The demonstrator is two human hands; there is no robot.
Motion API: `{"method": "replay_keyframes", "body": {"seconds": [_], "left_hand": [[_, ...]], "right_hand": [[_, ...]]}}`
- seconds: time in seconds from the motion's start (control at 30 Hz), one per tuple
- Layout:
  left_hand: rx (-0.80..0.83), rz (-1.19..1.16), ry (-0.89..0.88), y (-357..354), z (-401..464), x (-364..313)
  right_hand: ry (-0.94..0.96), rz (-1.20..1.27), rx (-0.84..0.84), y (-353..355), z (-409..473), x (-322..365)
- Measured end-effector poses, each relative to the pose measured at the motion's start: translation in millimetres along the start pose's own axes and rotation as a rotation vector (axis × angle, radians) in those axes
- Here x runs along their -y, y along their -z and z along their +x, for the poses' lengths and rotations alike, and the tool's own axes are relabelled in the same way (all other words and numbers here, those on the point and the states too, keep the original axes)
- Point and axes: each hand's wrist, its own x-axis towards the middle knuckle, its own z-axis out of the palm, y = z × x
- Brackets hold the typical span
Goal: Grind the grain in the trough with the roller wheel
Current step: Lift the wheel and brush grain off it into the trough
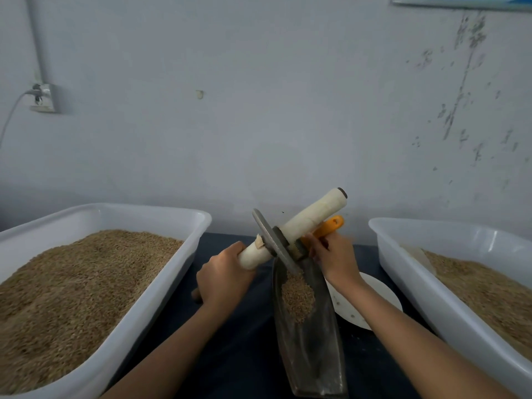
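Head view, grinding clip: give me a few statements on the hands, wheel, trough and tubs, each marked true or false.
1. The left hand grips the wheel's white handle. True.
2. The wheel lies flat on the table. False: it stands tilted, its lower edge in the trough.
3. The grain in the trough is heaped at its far end, by the wheel. True.
4. Both tubs are empty. False: the left tub and right tub both hold grain.
5. The right hand hangs free. False: it is at the axle beside the wheel, holding something orange.
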Motion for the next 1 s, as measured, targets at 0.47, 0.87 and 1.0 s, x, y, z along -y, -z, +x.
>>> {"method": "replay_keyframes", "body": {"seconds": [0.47,0.87,1.0], "left_hand": [[-0.051,-0.044,0.014,-2.6,-2.9,4.4],[-0.053,-0.042,0.054,-6.3,-3.3,6.8],[-0.068,-0.059,0.06,-7.0,-3.8,7.3]], "right_hand": [[-0.017,0.027,0.052,19.5,-21.5,10.7],[0.013,-0.121,0.298,16.6,-20.3,15.2],[0.072,0.059,-0.004,31.6,-26.6,18.4]]}}
